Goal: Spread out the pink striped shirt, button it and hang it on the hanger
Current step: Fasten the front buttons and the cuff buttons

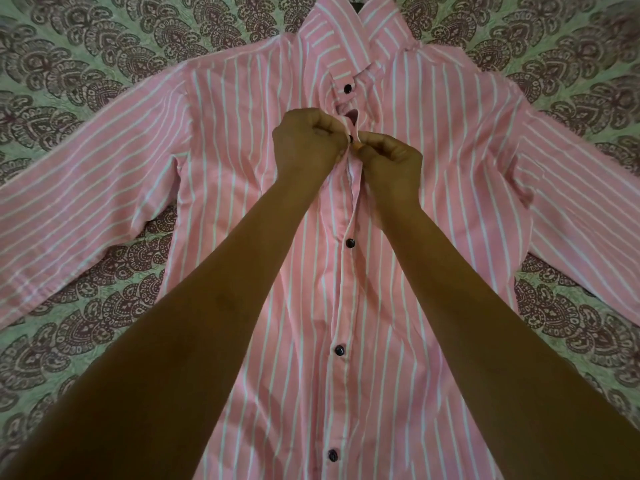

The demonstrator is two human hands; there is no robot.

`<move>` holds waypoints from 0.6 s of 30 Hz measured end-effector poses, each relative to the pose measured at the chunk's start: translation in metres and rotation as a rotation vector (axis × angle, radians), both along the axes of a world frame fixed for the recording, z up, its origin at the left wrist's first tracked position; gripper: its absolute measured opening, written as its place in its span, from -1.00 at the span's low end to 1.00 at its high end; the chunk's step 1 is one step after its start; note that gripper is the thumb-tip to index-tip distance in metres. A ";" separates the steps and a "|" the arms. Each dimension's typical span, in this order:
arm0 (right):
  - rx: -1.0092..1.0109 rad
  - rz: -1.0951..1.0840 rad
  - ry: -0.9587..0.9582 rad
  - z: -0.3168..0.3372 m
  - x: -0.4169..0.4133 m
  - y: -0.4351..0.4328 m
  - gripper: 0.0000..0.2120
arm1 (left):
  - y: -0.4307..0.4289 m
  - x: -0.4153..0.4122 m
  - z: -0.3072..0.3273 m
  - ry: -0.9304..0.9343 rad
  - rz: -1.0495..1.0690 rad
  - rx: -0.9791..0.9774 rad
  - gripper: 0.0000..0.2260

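A pink striped shirt (242,202) lies face up and spread flat, sleeves out to both sides, collar (341,39) at the far end. Spreading looks done. The top button (348,87) under the collar and 3 lower buttons (339,349) appear fastened.

The person's left hand (308,143) and right hand (391,157) meet at the chest button (351,138). Each has curled fingers pinching a front edge of the shirt. This button seems only partly through its hole. Just below the hands the front gapes slightly; whether another button sits there cannot be told.

No hanger is plainly visible, so hanging is likely still to come.

The shirt rests on a green bedspread (86,81) with dark paisley print, which fills the view. Nothing of the room shows. The light is dim.
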State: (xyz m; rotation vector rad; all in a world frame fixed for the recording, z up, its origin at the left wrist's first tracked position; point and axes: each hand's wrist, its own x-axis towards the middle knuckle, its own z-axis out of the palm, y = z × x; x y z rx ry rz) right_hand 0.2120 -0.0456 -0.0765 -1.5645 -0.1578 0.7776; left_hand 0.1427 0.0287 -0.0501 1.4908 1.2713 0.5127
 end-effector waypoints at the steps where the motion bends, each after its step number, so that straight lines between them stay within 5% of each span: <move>1: 0.006 -0.005 0.023 0.000 0.000 0.000 -0.81 | 0.000 0.001 0.001 0.017 -0.021 0.018 -0.76; 6: 0.063 0.000 0.106 0.004 -0.003 -0.002 -0.79 | -0.003 0.003 0.003 0.118 -0.076 0.113 -0.89; 12: 0.124 0.073 0.197 0.007 -0.002 -0.004 -0.74 | -0.003 -0.002 -0.007 0.033 0.010 -0.014 -0.77; 18: 0.051 0.115 -0.013 0.004 0.000 -0.004 -0.80 | -0.006 -0.006 -0.005 -0.041 0.010 -0.080 -0.76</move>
